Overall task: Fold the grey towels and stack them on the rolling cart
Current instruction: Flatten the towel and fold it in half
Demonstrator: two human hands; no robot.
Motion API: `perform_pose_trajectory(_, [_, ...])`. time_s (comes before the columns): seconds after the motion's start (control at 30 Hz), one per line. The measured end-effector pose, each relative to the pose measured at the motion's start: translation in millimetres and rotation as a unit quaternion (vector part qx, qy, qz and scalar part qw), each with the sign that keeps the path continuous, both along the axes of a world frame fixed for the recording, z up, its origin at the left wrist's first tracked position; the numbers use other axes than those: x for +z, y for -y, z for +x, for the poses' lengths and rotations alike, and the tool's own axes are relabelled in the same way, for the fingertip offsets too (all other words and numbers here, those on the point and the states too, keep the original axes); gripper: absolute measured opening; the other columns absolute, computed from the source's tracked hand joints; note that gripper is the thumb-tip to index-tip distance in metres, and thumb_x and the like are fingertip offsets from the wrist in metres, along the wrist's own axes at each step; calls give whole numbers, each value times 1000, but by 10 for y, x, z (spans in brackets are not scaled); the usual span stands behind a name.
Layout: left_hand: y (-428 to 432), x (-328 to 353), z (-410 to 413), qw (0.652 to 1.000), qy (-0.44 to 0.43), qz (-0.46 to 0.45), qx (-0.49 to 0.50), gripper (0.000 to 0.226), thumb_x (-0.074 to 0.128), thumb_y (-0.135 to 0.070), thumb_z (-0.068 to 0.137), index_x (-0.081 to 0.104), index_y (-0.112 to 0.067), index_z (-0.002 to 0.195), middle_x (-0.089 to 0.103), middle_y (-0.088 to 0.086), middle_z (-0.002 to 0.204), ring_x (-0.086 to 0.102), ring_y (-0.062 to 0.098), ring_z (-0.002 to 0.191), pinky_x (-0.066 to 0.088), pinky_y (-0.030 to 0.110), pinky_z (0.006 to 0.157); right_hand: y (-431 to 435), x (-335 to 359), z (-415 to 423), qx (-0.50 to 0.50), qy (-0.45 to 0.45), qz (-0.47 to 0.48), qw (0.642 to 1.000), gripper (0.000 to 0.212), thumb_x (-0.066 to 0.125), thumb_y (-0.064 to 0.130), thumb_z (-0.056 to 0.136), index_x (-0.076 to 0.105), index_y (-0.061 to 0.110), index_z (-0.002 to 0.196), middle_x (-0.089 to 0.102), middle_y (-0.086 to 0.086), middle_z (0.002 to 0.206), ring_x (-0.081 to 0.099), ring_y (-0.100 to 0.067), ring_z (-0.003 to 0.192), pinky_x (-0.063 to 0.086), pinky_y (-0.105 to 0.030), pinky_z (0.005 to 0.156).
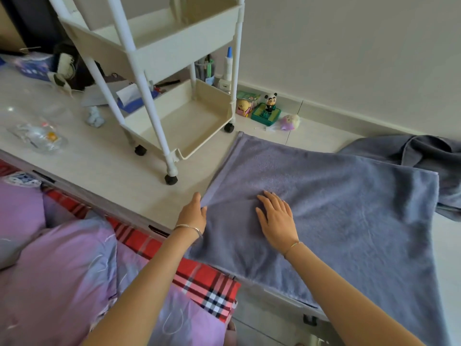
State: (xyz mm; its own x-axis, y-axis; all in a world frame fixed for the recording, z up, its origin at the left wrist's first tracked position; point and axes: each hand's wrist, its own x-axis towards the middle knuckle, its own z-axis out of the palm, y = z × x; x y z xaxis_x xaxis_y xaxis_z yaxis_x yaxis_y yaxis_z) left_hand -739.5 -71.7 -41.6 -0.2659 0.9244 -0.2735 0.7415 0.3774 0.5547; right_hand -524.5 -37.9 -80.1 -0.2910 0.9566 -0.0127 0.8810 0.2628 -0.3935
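A large grey towel (349, 211) lies spread flat on the pale table, its near edge hanging over the table's front. My left hand (193, 214) pinches the towel's left edge, lifting it slightly. My right hand (277, 218) lies flat on the towel with straight fingers, just right of the left hand. A second grey towel (424, 153) lies crumpled at the far right, partly under the first. The white rolling cart (174, 126) stands on the table to the left of the towel; the trays I can see hold nothing.
Small toy figures (267, 108) and a pen holder (207, 68) sit by the wall behind the cart. Clear plastic wrapping (37, 136), tissue packs and clutter fill the table's left side. Purple and red plaid bedding (74, 270) lies below the table edge.
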Motion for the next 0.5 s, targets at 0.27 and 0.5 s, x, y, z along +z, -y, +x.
perform_pose_trajectory(0.27, [-84,11,-25,991,-124,-49,-36,32,51,-28,93,46,-7,117,50,15,120,49,33,111,43,41,86,60,63,-73,-24,7,11,1000,64,10,51,92,34,21,144,25,0,155,15,-21,145,3,-38,118])
perform_pose_trajectory(0.5, [-414,-75,172,992,-124,5,-1,48,52,-43,90,50,-7,122,42,12,133,38,32,122,38,39,95,37,-19,29,17,50,-14,999,78,-3,59,80,19,29,149,10,3,159,3,-20,146,-1,-38,118])
